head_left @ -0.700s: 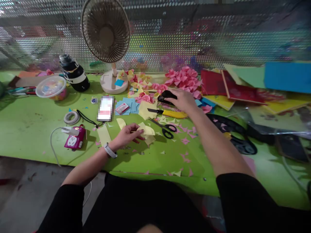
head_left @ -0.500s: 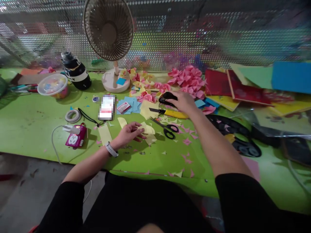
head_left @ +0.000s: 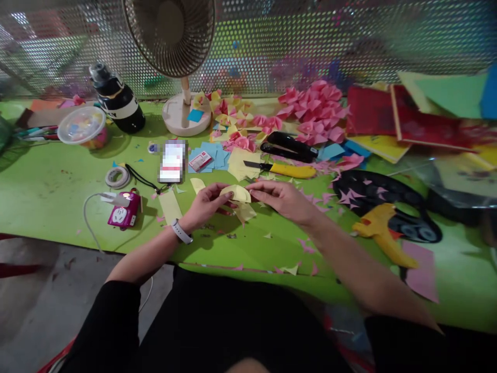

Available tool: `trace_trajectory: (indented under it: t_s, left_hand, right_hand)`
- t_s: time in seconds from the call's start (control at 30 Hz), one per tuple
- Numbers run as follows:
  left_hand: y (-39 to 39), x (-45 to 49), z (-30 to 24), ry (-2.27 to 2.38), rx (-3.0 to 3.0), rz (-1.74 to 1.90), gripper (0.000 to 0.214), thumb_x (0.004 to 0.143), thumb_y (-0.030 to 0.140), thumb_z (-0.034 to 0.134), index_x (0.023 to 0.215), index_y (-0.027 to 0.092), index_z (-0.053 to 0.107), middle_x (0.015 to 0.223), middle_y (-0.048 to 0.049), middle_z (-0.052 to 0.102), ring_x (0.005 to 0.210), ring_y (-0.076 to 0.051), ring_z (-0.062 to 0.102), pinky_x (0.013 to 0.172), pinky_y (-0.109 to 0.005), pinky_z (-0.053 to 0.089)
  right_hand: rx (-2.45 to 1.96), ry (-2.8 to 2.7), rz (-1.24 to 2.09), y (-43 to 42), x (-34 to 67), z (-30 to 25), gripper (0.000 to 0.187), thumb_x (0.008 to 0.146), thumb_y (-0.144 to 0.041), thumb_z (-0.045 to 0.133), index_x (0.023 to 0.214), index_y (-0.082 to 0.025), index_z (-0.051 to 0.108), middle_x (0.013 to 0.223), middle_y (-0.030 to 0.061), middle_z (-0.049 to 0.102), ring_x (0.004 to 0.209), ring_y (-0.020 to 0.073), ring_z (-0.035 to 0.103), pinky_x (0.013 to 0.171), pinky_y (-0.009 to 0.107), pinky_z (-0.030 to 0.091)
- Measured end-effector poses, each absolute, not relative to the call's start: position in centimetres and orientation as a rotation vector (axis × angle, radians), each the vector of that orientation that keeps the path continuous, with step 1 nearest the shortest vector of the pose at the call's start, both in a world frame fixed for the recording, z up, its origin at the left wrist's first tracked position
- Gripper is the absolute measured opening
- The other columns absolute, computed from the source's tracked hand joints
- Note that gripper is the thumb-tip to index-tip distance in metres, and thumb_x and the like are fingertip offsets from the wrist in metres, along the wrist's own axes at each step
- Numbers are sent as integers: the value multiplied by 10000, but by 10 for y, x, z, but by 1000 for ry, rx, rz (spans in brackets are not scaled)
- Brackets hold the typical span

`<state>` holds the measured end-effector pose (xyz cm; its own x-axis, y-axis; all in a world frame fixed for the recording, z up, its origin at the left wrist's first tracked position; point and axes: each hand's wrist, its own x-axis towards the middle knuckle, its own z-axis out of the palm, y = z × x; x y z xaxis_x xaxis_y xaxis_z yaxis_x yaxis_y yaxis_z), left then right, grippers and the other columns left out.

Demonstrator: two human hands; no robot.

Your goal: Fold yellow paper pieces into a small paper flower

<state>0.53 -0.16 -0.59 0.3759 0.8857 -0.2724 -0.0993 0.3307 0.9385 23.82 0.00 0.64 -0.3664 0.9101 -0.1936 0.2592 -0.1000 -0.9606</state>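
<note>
Between my two hands is a folded pale-yellow paper piece [head_left: 238, 194] with a rounded top edge. My left hand [head_left: 212, 201] pinches its left side between thumb and fingers. At its right edge, my right hand [head_left: 274, 196] has thumb and fingertips closed on the same paper. Below it on the table lies another yellow paper scrap [head_left: 245, 212]. Just beyond the hands are a yellow-handled utility knife [head_left: 291, 170] and a black stapler [head_left: 289, 147]. The scissors are mostly hidden behind my right hand.
On the green table [head_left: 128, 233] stand a fan [head_left: 186, 122], a black bottle [head_left: 126, 111] and a lidded tub [head_left: 83, 129]. Pink paper flowers [head_left: 310, 111] are heaped at the back. A yellow glue gun [head_left: 382, 228] rests by a black palette [head_left: 361, 181] on the right.
My right hand has let go of the stapler, come back toward me and taken the yellow paper's right edge. My left hand still holds the paper. The view has shifted slightly.
</note>
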Motion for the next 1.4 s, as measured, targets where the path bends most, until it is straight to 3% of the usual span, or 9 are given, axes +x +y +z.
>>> trace_trajectory:
  t_s: [0.17,0.4,0.83,1.07,1.4]
  left_hand:
    - [-3,6,-6,972,1049,781,361,875,413,745,1085,150,614,1022,-58,728,780,-118,731,607,-187,592]
    - [-2,5,-8,989,1088,756,418,879,465,732,1117,146,606,1075,-90,734,809,-128,734,631,-193,595]
    - [-2,5,-9,920,1053,814,463,823,489,787,1074,132,632,969,-58,737,744,-109,717,601,-176,586]
    - [0,4,-13,905,1082,828,468,834,495,776,1091,132,633,988,-64,740,766,-127,730,620,-209,602]
    - [-1,5,-14,927,1098,826,454,838,491,773,1072,131,624,974,-67,740,764,-122,726,628,-199,595]
  right_hand:
    - [-1272,-1519,1626,1,242,7,364,811,-562,768,1060,-300,804,931,44,775,863,208,717,814,407,601]
    - [-1211,-1459,1692,2,240,12,405,789,-567,784,1045,-255,810,983,62,789,919,220,731,925,443,585]
    - [-1260,-1528,1691,0,241,4,301,816,-378,768,1083,-240,795,969,56,778,840,182,716,799,371,606]
    - [-1226,-1456,1697,2,243,10,311,809,-417,776,1048,-221,800,958,61,786,865,188,733,852,363,601]
    - [-1282,-1523,1676,-1,239,10,286,805,-378,762,1041,-219,795,946,62,778,813,172,714,779,353,602]
